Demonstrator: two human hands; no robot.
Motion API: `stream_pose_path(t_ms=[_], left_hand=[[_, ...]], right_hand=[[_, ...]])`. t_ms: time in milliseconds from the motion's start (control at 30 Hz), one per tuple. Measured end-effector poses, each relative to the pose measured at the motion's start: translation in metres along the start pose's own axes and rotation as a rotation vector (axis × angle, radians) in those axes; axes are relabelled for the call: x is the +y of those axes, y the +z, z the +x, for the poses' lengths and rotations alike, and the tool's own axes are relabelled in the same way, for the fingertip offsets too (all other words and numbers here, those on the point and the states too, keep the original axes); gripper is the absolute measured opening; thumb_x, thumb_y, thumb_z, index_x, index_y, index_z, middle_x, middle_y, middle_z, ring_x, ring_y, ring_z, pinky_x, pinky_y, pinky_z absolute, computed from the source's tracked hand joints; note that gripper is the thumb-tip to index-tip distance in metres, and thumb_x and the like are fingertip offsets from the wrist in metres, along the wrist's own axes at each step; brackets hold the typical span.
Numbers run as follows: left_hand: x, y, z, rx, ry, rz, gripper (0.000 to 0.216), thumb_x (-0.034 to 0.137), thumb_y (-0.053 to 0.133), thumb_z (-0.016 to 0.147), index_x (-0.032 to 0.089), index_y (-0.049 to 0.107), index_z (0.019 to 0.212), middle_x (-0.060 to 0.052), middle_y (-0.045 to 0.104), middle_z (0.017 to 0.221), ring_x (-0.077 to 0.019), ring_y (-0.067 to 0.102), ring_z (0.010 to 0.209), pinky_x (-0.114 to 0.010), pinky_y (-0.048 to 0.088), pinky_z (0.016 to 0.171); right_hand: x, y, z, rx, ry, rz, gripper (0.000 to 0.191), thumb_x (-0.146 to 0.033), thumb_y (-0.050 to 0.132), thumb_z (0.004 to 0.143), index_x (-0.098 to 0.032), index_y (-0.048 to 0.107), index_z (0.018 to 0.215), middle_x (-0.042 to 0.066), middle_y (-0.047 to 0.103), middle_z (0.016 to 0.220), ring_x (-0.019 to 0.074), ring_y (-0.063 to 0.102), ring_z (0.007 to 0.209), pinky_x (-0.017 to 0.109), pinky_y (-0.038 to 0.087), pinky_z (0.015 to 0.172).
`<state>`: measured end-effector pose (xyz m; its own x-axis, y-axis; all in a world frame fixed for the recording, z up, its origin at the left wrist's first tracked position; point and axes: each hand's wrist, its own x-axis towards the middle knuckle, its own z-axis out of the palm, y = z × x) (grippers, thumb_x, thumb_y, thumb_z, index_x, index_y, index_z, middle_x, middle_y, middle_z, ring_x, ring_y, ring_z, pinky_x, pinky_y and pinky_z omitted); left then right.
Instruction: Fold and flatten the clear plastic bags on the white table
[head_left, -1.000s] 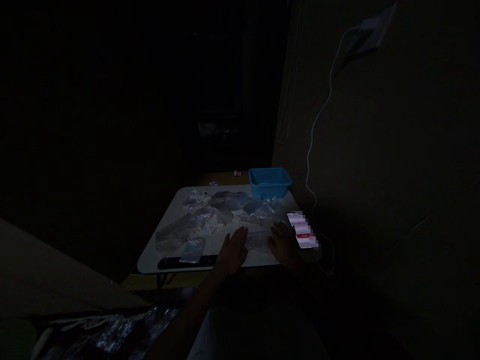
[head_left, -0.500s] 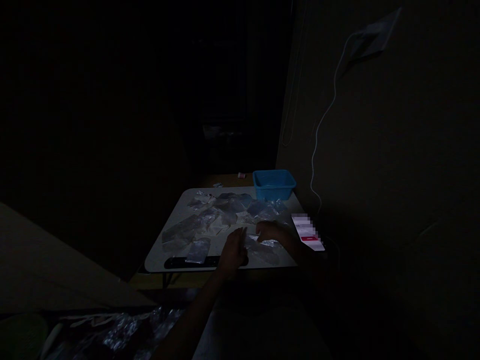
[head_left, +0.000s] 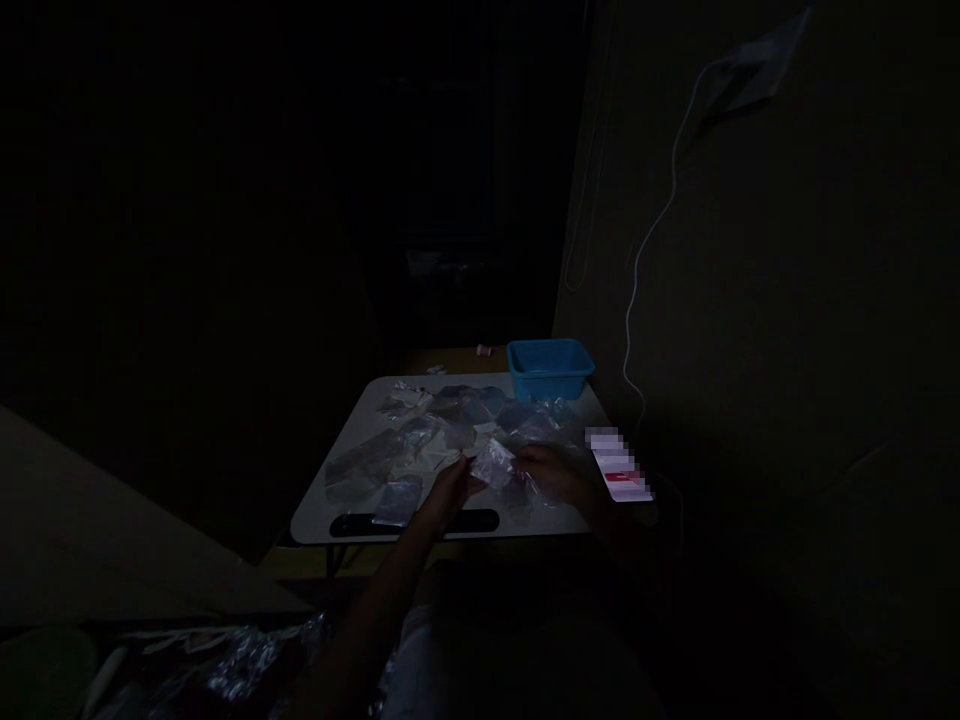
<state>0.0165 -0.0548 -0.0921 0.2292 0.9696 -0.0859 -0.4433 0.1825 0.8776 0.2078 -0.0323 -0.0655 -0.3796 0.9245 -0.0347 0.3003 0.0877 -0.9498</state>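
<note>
A shiny plastic packet [head_left: 493, 464] is grasped by the left hand [head_left: 450, 487] and the right hand [head_left: 553, 474] over the table [head_left: 361, 412], where other plastic wrappers [head_left: 366, 466] are scattered near a blue basin [head_left: 551, 386].

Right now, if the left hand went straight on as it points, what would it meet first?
The left hand would first meet the shiny plastic piece, then probably the right hand; the dimness leaves depth unclear.
</note>
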Motion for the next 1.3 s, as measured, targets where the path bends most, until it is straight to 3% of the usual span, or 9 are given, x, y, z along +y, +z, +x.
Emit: stream_pose_path(t_ms=[67,133,367,533,633,833,1000,1300], left_hand=[[0.001,0.007,0.000,-0.021,-0.008,0.008,0.034,0.042,0.070,0.057,0.013,0.063,0.073,-0.005,0.064,0.073,-0.0168,0.059,0.072,-0.031,0.044,0.073],[-0.003,0.014,0.004,0.016,0.004,0.069,0.029,0.035,0.073,0.053,0.012,0.062,0.067,-0.001,0.061,0.062,-0.0120,0.056,0.061,-0.025,0.044,0.064],[-0.015,0.019,0.023,0.129,0.090,0.153,0.028,0.039,0.069,0.055,0.014,0.057,0.062,0.005,0.053,0.052,-0.0061,0.045,0.045,-0.018,0.035,0.047],[-0.016,0.015,0.025,-0.009,0.100,0.466,0.028,0.039,0.067,0.057,0.012,0.061,0.065,0.002,0.056,0.058,-0.0086,0.046,0.052,-0.020,0.035,0.051],[-0.017,0.011,0.026,-0.011,0.140,0.576,0.028,0.040,0.063,0.059,0.013,0.061,0.064,0.001,0.057,0.060,-0.0108,0.048,0.056,-0.022,0.037,0.055],[-0.016,0.009,0.026,-0.089,0.135,0.578,0.033,0.045,0.058,0.064,0.012,0.061,0.065,-0.001,0.060,0.062,-0.0128,0.050,0.059,-0.024,0.038,0.060],[-0.013,0.013,0.022,-0.078,0.153,0.557,0.035,0.048,0.054,0.067,0.013,0.060,0.066,0.000,0.059,0.062,-0.0120,0.050,0.058,-0.023,0.038,0.059],[-0.016,0.013,0.020,-0.051,0.062,0.382,0.033,0.044,0.060,0.062,0.012,0.061,0.072,0.000,0.058,0.062,-0.0098,0.048,0.053,-0.021,0.036,0.053]], right_hand=[[0.005,0.007,-0.002,0.123,0.014,0.256,0.024,-0.037,0.054,0.065,-0.014,0.056,0.070,-0.001,0.055,0.059,0.0089,0.047,0.052,0.021,0.036,0.048],[0.010,0.010,-0.003,0.179,0.037,0.341,0.024,-0.038,0.058,0.061,-0.015,0.055,0.066,-0.004,0.051,0.055,0.0076,0.044,0.048,0.020,0.033,0.046],[0.025,0.005,-0.002,0.049,0.148,0.296,0.022,-0.035,0.064,0.052,-0.014,0.058,0.057,-0.003,0.051,0.049,0.0086,0.046,0.046,0.022,0.037,0.045],[0.029,0.010,-0.003,0.153,0.069,0.338,0.022,-0.036,0.060,0.056,-0.014,0.058,0.058,-0.003,0.053,0.051,0.0094,0.049,0.048,0.022,0.040,0.048],[0.027,0.012,-0.004,0.107,0.075,0.358,0.024,-0.037,0.060,0.057,-0.014,0.060,0.064,-0.002,0.057,0.056,0.0122,0.054,0.053,0.026,0.044,0.053],[0.031,0.010,-0.004,0.035,0.072,0.352,0.031,-0.043,0.063,0.055,-0.015,0.060,0.067,0.000,0.059,0.059,0.0129,0.056,0.054,0.026,0.046,0.054],[0.036,0.010,-0.003,0.058,0.034,0.311,0.031,-0.044,0.062,0.058,-0.015,0.058,0.066,-0.001,0.058,0.058,0.0120,0.055,0.053,0.025,0.045,0.051],[0.033,0.009,-0.004,0.050,-0.022,0.268,0.027,-0.041,0.057,0.064,-0.015,0.057,0.069,-0.003,0.053,0.049,0.0091,0.050,0.044,0.020,0.040,0.043]])
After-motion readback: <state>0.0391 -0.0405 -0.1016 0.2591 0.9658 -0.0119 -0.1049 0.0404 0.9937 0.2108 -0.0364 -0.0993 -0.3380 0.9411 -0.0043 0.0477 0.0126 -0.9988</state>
